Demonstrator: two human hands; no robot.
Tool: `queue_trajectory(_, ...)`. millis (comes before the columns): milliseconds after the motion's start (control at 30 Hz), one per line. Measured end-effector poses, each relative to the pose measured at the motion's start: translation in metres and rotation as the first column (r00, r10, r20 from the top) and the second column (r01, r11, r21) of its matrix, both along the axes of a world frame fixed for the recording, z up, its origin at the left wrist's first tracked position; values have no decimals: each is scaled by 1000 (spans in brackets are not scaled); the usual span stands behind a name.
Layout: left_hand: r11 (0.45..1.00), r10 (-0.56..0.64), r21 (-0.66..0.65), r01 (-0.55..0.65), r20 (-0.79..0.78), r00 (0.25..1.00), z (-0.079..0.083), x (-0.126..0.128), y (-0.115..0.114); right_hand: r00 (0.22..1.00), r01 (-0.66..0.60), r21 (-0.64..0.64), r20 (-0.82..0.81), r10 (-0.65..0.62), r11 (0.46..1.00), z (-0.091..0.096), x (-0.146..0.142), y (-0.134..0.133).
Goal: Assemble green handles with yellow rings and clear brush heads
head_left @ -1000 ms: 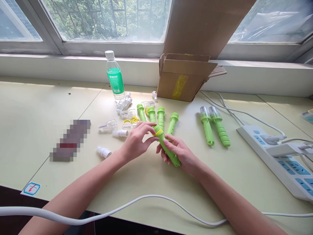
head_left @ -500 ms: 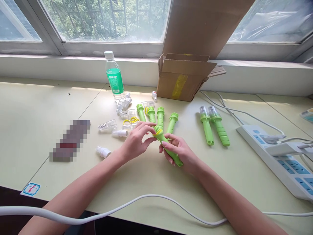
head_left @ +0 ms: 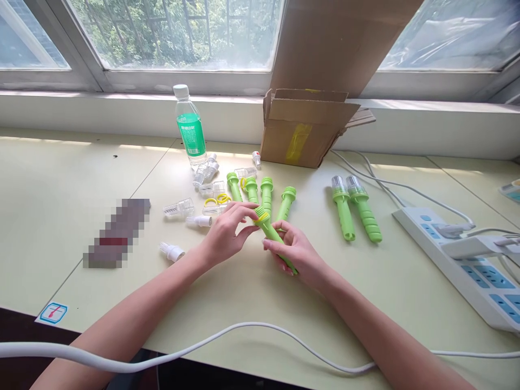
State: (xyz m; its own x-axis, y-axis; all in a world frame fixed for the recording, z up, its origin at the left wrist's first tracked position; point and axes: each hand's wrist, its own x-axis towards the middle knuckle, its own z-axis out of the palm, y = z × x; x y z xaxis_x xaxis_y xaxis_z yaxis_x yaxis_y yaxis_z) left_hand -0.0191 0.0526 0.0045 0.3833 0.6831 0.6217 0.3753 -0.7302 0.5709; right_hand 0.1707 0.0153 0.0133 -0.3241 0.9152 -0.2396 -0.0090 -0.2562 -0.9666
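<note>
My right hand (head_left: 298,252) is wrapped round a green ribbed plastic handle (head_left: 271,233), holding it tilted just above the table. My left hand (head_left: 226,234) pinches the handle's threaded top end, where a yellow ring (head_left: 262,218) sits. Several more green handles (head_left: 266,194) lie in a fan just beyond my hands. Loose yellow rings (head_left: 218,200) and clear plastic caps (head_left: 181,207) lie to the left of them. Two finished green handles with clear caps (head_left: 355,208) lie to the right.
A water bottle with a green label (head_left: 190,129) and an open cardboard box (head_left: 305,125) stand by the window sill. A white power strip (head_left: 463,265) with plugs lies at the right. A white cable (head_left: 227,333) runs along the table's front edge. A pixelated dark object (head_left: 117,233) lies left.
My right hand has turned the handle slightly and closed tighter on its lower part. My left fingers stay at the ring on the top end.
</note>
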Motion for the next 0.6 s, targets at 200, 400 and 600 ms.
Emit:
queue_trajectory(200, 998, 37, 47, -37, 9, 999, 4, 0, -1, 997, -44, 44, -64, 46, 998, 6, -2, -2)
queue_trajectory(400, 999, 34, 19, -34, -13, 999, 5, 0, -2, 995, -78, 33, -62, 80, 996, 7, -1, -2)
queue_trajectory(600, 1000, 24, 20, -24, -16, 1000, 4, 1, -2, 998, -42, 16, -44, 43, 999, 4, 0, -1)
